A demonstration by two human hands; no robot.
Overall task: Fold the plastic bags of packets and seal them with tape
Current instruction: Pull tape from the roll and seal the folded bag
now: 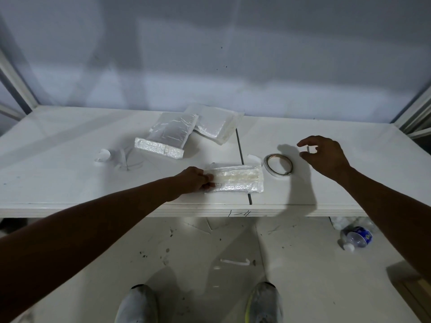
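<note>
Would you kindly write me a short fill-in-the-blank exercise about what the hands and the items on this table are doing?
1. The left hand presses down the folded bag at its ____ end.
2. The tape roll lies flat on the table, to the ____ of the folded bag.
3. The right hand hovers beyond the tape roll, pinching a small ____ piece of something.
4. The plastic bottle lies on the ____.

Missing words: left; right; white; floor

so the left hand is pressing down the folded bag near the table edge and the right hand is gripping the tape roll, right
Not quite. The head view shows the left hand pressing the folded bag, but the right hand hovers beside the tape roll, not touching it, pinching a small pale piece instead.
</note>
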